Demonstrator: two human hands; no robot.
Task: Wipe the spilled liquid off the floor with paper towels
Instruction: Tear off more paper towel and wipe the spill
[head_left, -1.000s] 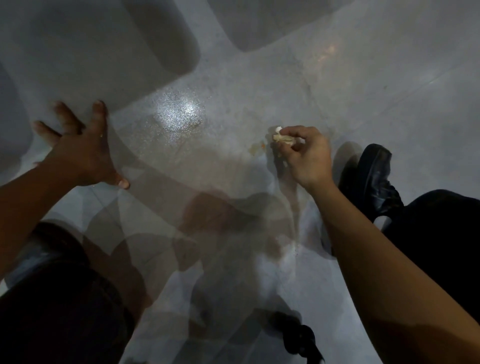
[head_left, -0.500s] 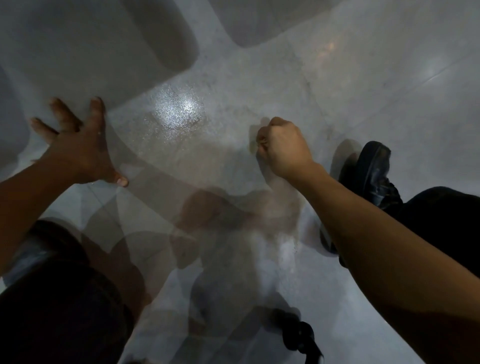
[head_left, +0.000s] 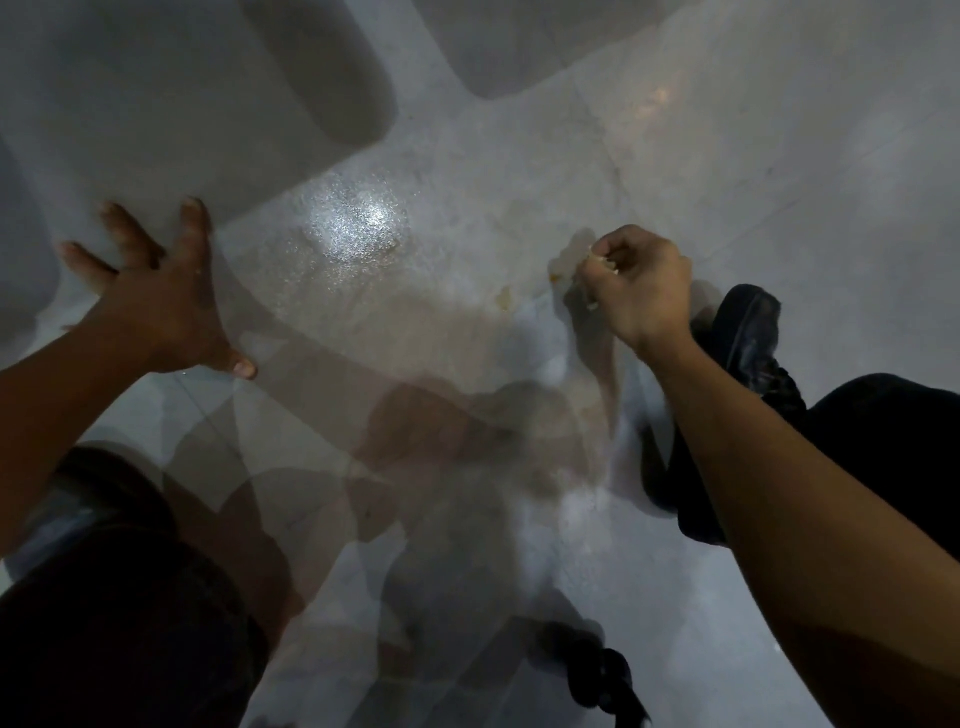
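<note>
Right hand (head_left: 636, 288) shifted right, gripping towel (head_left: 602, 262).

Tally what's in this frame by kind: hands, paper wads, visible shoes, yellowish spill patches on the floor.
Hands: 2, left hand and right hand
Paper towel wad: 1
Black shoe: 1
Yellowish spill patches: 2, larger patch and small spot
Total: 6

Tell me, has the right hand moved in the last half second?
Yes. The right hand slid right, toward the black shoe, uncovering the yellowish spill.
</note>
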